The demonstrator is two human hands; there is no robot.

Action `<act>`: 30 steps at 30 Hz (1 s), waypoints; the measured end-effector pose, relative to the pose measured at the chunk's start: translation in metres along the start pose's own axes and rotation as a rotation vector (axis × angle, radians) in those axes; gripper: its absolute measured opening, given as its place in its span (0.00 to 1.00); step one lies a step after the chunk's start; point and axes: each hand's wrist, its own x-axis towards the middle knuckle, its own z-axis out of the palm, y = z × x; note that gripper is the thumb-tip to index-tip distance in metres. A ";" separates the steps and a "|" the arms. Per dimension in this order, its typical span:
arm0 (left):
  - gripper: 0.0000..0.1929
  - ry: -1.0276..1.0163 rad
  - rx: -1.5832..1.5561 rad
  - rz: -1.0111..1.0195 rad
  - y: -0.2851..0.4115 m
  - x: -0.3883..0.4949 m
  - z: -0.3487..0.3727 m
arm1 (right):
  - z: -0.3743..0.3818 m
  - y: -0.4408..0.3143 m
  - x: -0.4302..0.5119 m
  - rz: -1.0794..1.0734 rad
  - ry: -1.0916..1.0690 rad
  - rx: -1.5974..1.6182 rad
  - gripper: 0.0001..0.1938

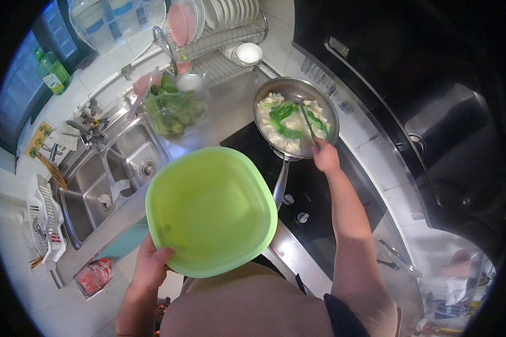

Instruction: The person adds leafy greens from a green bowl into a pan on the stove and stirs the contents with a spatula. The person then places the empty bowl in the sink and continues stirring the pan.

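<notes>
My left hand [152,261] grips the near left rim of a light green plastic basin [211,210], thumb over the edge. The basin is tilted so that its bare inside faces me. Over the stove, my right hand [327,156] holds the handle of a dark utensil [308,120], whose lower end lies in a steel frying pan [263,86]. In the pan are pale dumplings [293,145] in whitish liquid and bright green leafy vegetables [284,110]. The pan's long metal handle [282,181] points toward me and passes partly behind the basin.
A black cooktop [320,240] with control knobs lies under the pan. Left of it are a plastic bag of leafy greens [175,109] and a double steel sink [88,185]. A wire dish rack [219,69] stands behind. The black range hood [405,84] overhangs the right side.
</notes>
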 end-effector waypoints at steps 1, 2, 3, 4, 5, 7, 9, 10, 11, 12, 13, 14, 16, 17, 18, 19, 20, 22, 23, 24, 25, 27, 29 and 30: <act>0.27 0.001 -0.017 0.013 0.000 0.001 -0.004 | -0.004 -0.002 -0.006 -0.005 -0.019 -0.015 0.21; 0.27 -0.018 -0.008 0.003 0.000 0.002 -0.010 | -0.008 -0.004 -0.014 0.017 -0.043 -0.027 0.21; 0.27 -0.043 0.000 -0.021 0.002 0.003 -0.016 | -0.011 -0.006 -0.023 0.032 -0.055 -0.023 0.21; 0.27 -0.079 -0.005 -0.027 0.004 0.003 -0.023 | -0.015 -0.009 -0.032 0.036 -0.064 0.027 0.21; 0.27 -0.054 0.007 -0.050 0.005 0.003 -0.029 | -0.018 -0.013 -0.041 0.057 -0.073 0.016 0.21; 0.27 -0.045 -0.019 -0.044 0.004 0.005 -0.039 | -0.024 -0.020 -0.057 0.099 -0.070 0.019 0.21; 0.27 -0.041 0.004 -0.049 0.004 0.004 -0.051 | -0.030 -0.023 -0.070 0.121 -0.063 0.018 0.21; 0.27 -0.055 -0.001 -0.033 0.003 0.004 -0.058 | -0.033 -0.024 -0.076 0.146 -0.059 0.039 0.21; 0.27 -0.070 0.011 -0.028 0.002 0.006 -0.063 | -0.034 -0.025 -0.080 0.169 -0.057 0.060 0.21; 0.27 -0.087 0.014 -0.012 0.001 0.007 -0.068 | -0.034 -0.025 -0.081 0.105 0.013 0.019 0.21; 0.27 -0.085 0.017 -0.002 0.000 0.006 -0.075 | -0.035 -0.024 -0.081 0.098 0.042 -0.019 0.21; 0.27 -0.066 0.047 -0.011 0.000 0.003 -0.080 | -0.035 -0.024 -0.080 0.054 0.085 -0.007 0.21; 0.27 -0.014 0.098 -0.028 -0.002 0.001 -0.088 | -0.030 -0.024 -0.069 0.063 0.129 0.028 0.20; 0.27 0.011 0.082 -0.045 -0.002 -0.002 -0.091 | -0.030 -0.022 -0.062 0.085 0.124 0.057 0.21; 0.27 0.029 0.061 -0.060 -0.003 -0.004 -0.094 | -0.026 -0.021 -0.057 0.089 0.147 0.094 0.21; 0.27 0.025 0.017 -0.046 -0.005 -0.007 -0.097 | -0.023 -0.020 -0.051 0.087 0.170 0.056 0.21; 0.27 0.044 -0.009 -0.054 -0.005 -0.009 -0.100 | -0.022 -0.017 -0.046 0.075 0.160 0.105 0.21; 0.26 0.055 -0.099 -0.022 -0.008 -0.012 -0.107 | -0.018 -0.014 -0.041 -0.011 0.178 0.233 0.22; 0.26 0.073 -0.087 -0.011 -0.010 -0.012 -0.112 | -0.012 -0.013 -0.038 0.044 0.185 0.312 0.21; 0.26 0.097 -0.080 -0.014 -0.013 -0.013 -0.117 | -0.013 -0.009 -0.036 0.065 0.138 0.209 0.21; 0.25 0.131 -0.065 -0.029 -0.017 -0.014 -0.122 | -0.015 -0.004 -0.033 0.060 0.104 0.163 0.21; 0.27 0.185 -0.146 0.005 -0.028 -0.014 -0.135 | 0.000 0.002 -0.027 0.037 0.147 0.436 0.22; 0.28 0.249 -0.202 0.009 -0.041 -0.009 -0.150 | 0.005 0.013 -0.021 -0.034 0.123 0.242 0.22; 0.29 0.237 -0.262 -0.001 -0.047 -0.007 -0.161 | 0.010 0.018 -0.022 -0.064 0.142 0.293 0.22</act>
